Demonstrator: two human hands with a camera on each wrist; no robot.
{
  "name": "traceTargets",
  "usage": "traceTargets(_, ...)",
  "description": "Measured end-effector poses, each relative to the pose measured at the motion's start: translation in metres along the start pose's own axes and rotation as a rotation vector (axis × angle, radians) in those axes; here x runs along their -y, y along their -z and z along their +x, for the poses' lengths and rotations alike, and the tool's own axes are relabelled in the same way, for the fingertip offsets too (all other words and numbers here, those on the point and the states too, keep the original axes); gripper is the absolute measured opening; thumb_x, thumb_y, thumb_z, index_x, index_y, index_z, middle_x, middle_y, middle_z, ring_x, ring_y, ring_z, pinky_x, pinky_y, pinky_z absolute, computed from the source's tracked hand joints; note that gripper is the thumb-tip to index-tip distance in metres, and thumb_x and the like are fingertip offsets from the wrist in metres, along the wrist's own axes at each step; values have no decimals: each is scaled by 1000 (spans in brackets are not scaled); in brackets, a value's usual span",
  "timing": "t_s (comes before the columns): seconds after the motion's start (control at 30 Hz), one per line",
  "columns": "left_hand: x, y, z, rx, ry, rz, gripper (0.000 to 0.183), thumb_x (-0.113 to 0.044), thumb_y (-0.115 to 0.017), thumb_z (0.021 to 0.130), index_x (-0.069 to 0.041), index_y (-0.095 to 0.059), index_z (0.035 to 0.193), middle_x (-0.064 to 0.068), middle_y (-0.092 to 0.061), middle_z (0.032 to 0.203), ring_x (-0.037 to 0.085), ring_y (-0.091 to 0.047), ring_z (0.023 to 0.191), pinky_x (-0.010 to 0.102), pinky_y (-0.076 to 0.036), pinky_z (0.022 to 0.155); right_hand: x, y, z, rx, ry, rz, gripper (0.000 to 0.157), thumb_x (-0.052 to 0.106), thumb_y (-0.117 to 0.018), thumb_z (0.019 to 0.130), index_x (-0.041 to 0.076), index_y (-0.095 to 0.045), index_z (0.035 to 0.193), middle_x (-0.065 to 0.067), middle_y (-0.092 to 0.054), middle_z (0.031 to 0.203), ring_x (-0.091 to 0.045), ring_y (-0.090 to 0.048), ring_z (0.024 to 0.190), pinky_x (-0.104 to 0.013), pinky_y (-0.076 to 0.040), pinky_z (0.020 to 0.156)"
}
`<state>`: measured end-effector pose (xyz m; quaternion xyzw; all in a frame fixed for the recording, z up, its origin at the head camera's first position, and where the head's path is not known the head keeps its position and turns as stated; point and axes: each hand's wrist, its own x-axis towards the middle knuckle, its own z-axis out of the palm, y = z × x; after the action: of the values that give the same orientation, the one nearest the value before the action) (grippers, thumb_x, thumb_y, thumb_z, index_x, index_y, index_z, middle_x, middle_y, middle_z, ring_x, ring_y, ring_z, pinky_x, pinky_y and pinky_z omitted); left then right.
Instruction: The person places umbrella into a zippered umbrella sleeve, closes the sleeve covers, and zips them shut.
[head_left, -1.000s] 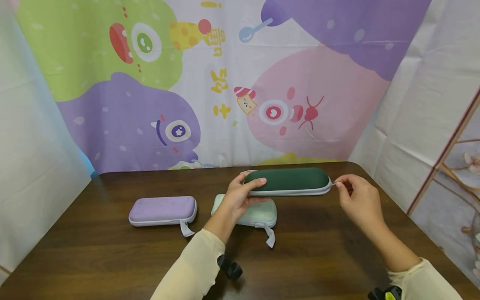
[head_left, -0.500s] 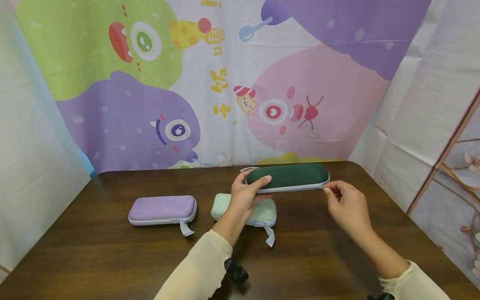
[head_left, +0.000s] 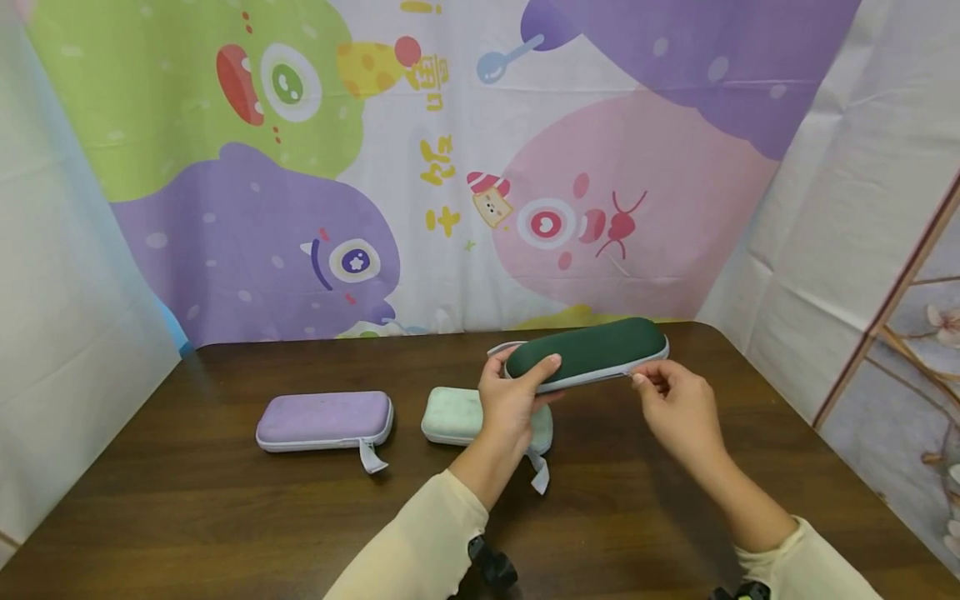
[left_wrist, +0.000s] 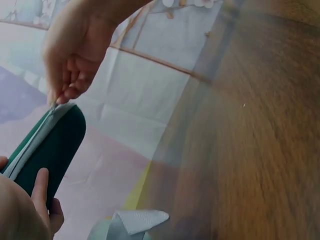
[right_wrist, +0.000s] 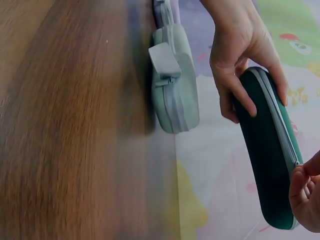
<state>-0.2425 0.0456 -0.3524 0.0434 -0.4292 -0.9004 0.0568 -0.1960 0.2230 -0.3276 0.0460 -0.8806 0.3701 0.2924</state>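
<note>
A dark green zip case (head_left: 592,348) with a pale grey zipper is held up above the table in the head view. My left hand (head_left: 513,396) grips its left end, thumb on top and fingers underneath. At the case's front edge my right hand (head_left: 678,408) pinches the zipper pull between thumb and forefinger. The right wrist view shows the zipper (right_wrist: 282,127) running along the green case, with the right fingertips at the pull. In the left wrist view the case (left_wrist: 55,145) tilts upward, the right hand (left_wrist: 75,60) at its far end.
On the brown wooden table (head_left: 300,517) lie a light purple zip case (head_left: 324,418) and a mint green zip case (head_left: 453,412), each with a fabric tab. The mint one sits behind and below my left forearm. A cartoon-printed cloth (head_left: 465,283) hangs at the back.
My right hand has drawn the zipper pull from the case's right end leftward along the front edge. The left hand has shifted right, and the case now tilts up at its right end.
</note>
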Motion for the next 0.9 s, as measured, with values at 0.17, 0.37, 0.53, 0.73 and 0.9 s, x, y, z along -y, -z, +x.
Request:
traceTargets(0.17,6,-5,-4,-17,-14,-13,54,6,-84,69,-1,-56,115,18,-51,119,31,-64,92,48,-58,62,7,-3,-1,38,-23,45,8,1,-64,89,-5,-69,87,-11,-67,72,-11,-51,61,-19,-40,52)
traceTargets(0.37,13,-7,-8,-36,-14,-29,56,5,-85,69,-1,-54,115,19,-52,118,31,-64,89,55,-56,68,9,-8,-3,76,-70,70,9,1,-63,90,-5,-69,87,-13,-67,74,-12,-53,62,-20,-41,51)
traceTargets(0.53,18,-11,-10,-43,-11,-44,57,5,-84,70,-2,-52,116,18,-53,119,29,-66,84,52,-57,67,14,-14,-6,109,-84,117,8,0,-63,91,-6,-68,88,-13,-67,75,-12,-55,63,-20,-43,53)
traceTargets(0.73,19,-14,-12,-55,48,-37,58,-1,-85,71,-3,-52,119,17,-52,121,25,-67,85,44,-59,67,20,-16,-6,121,-66,138,8,0,-62,92,-5,-69,89,-12,-67,75,-11,-55,62,-20,-44,53)
traceTargets(0.9,19,-11,-11,-19,170,-81,55,-13,-83,77,-4,-47,117,19,-56,115,28,-69,85,47,-58,68,19,-15,-6,110,-21,92,7,0,-62,91,-3,-67,90,-9,-64,73,-12,-51,60,-22,-41,52)
